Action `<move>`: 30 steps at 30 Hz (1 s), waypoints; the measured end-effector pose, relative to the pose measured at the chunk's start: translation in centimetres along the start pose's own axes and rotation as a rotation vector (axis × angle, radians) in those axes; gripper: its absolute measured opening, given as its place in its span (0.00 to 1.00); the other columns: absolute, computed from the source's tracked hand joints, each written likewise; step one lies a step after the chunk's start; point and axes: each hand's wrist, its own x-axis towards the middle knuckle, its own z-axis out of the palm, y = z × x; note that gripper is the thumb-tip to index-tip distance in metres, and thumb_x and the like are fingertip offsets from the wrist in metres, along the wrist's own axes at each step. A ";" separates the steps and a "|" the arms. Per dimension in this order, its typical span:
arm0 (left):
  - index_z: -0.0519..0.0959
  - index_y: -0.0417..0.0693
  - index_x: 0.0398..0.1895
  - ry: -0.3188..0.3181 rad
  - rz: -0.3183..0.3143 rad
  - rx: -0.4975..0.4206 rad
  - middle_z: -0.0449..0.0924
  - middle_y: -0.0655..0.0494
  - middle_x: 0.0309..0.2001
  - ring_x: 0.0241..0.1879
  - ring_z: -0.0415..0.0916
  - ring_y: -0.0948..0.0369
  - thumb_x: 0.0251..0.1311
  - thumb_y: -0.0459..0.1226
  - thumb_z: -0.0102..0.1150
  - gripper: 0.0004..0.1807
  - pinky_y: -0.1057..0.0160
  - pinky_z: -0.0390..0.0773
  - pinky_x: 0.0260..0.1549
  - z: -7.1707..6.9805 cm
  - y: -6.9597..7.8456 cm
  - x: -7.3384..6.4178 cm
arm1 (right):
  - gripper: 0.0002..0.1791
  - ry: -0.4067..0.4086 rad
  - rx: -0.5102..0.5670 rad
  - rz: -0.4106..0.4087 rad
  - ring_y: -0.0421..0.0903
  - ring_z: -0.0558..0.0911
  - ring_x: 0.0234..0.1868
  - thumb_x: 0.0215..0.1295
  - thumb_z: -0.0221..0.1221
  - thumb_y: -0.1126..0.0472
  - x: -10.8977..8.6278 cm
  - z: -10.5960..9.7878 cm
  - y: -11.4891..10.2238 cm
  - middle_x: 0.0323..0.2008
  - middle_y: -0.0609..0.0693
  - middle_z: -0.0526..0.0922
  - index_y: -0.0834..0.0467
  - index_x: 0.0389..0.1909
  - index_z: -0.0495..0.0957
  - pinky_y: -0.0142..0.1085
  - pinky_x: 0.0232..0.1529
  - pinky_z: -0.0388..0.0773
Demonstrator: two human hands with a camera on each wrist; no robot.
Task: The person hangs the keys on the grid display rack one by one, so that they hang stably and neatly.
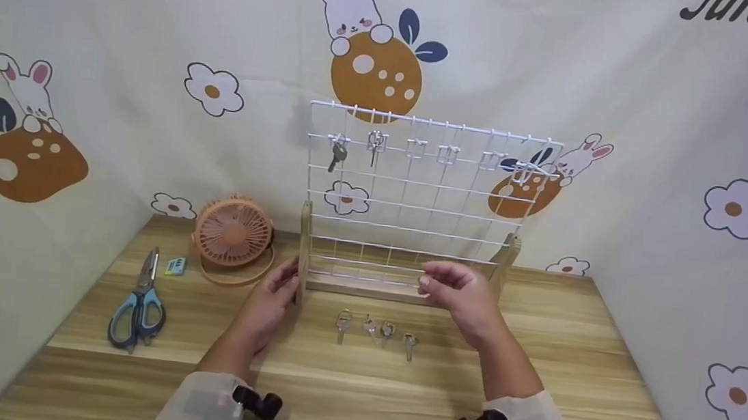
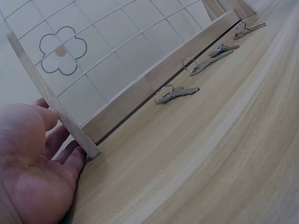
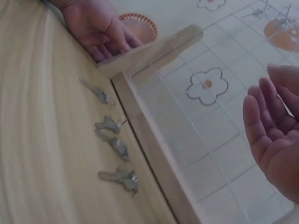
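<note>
A white wire grid rack [image 1: 408, 210] stands upright in a wooden base with side posts. My left hand [image 1: 275, 296] grips the lower end of its left wooden post [image 2: 51, 100], thumb and fingers at the wood. My right hand [image 1: 465, 298] is raised before the grid's lower right part, fingers loosely bent and holding nothing. Several keys with rings, among them a left key [image 1: 343, 327] and a right key [image 1: 409, 346], lie in a row on the table before the base. Two more, a dark key [image 1: 337, 155] and a silver key [image 1: 374, 148], hang from hooks at the grid's upper left.
Several white hooks [image 1: 448, 154] bearing no keys line the upper grid. Left of the rack stands an orange fan [image 1: 234, 232], with a small blue-and-white item [image 1: 175, 266] and blue-handled scissors [image 1: 139, 311] nearby. A printed curtain [image 1: 126, 8] encloses the wooden table [image 1: 574, 408].
</note>
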 end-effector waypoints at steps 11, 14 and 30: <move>0.63 0.52 0.84 0.005 0.015 0.019 0.63 0.48 0.83 0.81 0.62 0.50 0.83 0.36 0.49 0.29 0.47 0.67 0.80 -0.2 0.0 0.3 | 0.14 -0.076 -0.086 0.056 0.37 0.86 0.37 0.68 0.69 0.68 -0.2 -1.6 4.5 0.35 0.40 0.89 0.67 0.52 0.86 0.29 0.41 0.86; 0.63 0.53 0.84 0.002 0.004 0.022 0.64 0.49 0.83 0.81 0.63 0.50 0.83 0.37 0.50 0.29 0.47 0.68 0.80 -0.2 -0.1 0.3 | 0.20 -0.112 -0.126 0.087 0.36 0.86 0.38 0.68 0.70 0.68 -0.2 -1.9 5.5 0.37 0.40 0.90 0.73 0.57 0.82 0.28 0.42 0.86; 0.62 0.52 0.84 0.012 -0.012 0.003 0.65 0.47 0.82 0.79 0.64 0.51 0.84 0.36 0.48 0.29 0.49 0.70 0.76 -0.1 -0.1 0.1 | 0.23 -0.322 -0.352 0.127 0.41 0.86 0.46 0.59 0.71 0.73 -0.5 -3.3 8.3 0.52 0.64 0.89 0.68 0.57 0.83 0.27 0.49 0.85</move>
